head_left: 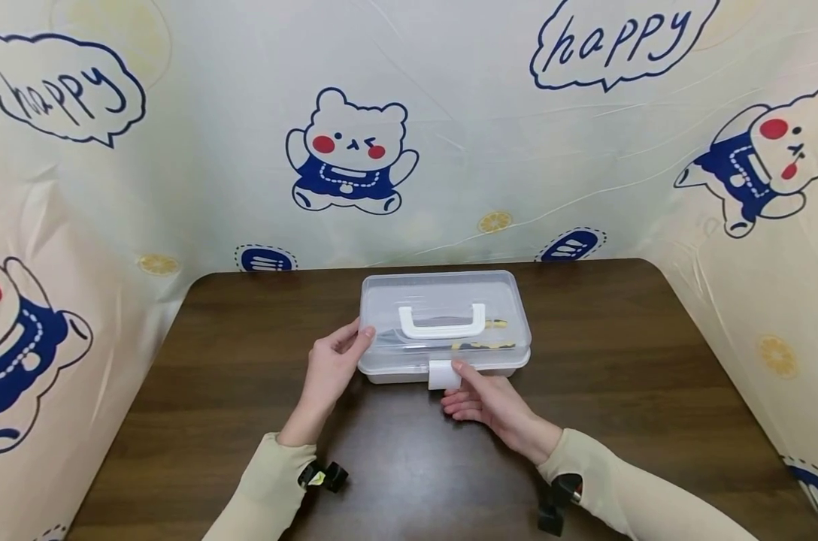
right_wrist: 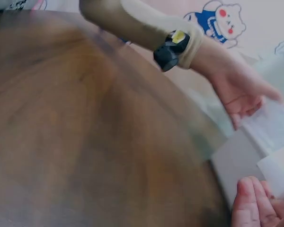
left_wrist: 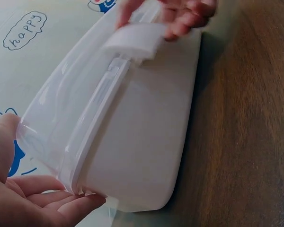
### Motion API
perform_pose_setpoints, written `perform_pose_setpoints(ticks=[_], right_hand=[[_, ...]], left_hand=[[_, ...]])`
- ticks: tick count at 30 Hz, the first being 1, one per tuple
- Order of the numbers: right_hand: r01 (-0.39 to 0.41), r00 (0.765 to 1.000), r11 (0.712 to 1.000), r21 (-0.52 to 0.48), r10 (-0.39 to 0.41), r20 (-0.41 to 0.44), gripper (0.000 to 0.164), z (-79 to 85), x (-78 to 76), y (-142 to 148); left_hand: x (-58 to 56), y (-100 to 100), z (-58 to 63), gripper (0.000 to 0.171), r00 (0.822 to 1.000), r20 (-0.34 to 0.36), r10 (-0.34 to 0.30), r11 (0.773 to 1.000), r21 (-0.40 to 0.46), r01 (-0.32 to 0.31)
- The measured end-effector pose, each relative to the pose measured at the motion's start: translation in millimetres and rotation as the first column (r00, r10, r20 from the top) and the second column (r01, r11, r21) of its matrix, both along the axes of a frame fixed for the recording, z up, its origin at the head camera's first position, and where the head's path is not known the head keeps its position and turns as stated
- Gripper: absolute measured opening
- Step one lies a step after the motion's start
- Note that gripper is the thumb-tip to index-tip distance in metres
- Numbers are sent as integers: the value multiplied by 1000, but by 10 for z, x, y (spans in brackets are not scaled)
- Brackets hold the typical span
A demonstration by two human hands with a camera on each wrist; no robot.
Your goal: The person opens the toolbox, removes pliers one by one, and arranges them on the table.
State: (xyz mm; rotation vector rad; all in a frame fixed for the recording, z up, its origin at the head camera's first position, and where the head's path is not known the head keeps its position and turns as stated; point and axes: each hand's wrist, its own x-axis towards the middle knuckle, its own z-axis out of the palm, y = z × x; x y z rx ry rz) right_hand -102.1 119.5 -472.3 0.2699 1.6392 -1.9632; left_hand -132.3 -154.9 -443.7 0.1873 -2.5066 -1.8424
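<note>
A plastic storage box (head_left: 382, 300) with a clear lid, white carry handle (head_left: 443, 330) and pale base lies on the table. Its front latch (head_left: 441, 374) is a white flap, which stands out from the base wall in the left wrist view. My right hand (head_left: 493, 409) pinches this latch, thumb on its upper right corner and fingers below. At the box's left end, my left hand (head_left: 333, 364) grips the lid's rim, thumb on top and fingers underneath. Through the lid, yellow-and-black items (head_left: 483, 346) show inside, partly blurred by the plastic.
The dark wooden table (head_left: 246, 391) extends around the box on every side. Behind and beside it hangs a pale printed cloth (head_left: 449, 150) with bears. A small black device (head_left: 324, 475) sits on each wrist, over the light sleeves.
</note>
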Motion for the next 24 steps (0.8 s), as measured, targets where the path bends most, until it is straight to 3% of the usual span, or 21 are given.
perform_pose_setpoints(ticks=[7, 14, 18, 21, 24], right_hand=[[-64, 998, 998, -16, 65, 11, 51, 123, -34, 30], [-116, 992, 985, -127, 120, 29, 23, 110, 35, 93], [-159, 987, 972, -173, 158, -19, 17, 79, 45, 117], [-205, 975, 973, -104, 194, -106, 24, 47, 53, 128], [-224, 951, 971, 84, 237, -200, 23, 44, 70, 125]], left_hand=[[-2, -10, 10, 56, 1000, 0, -3, 1000, -13, 3], [14, -15, -11, 58, 1000, 7, -13, 1000, -15, 13], [20, -11, -6, 58, 1000, 8, -12, 1000, -15, 12], [19, -7, 1, 56, 1000, 8, -10, 1000, -18, 10], [11, -7, 3, 56, 1000, 7, -10, 1000, -21, 11]])
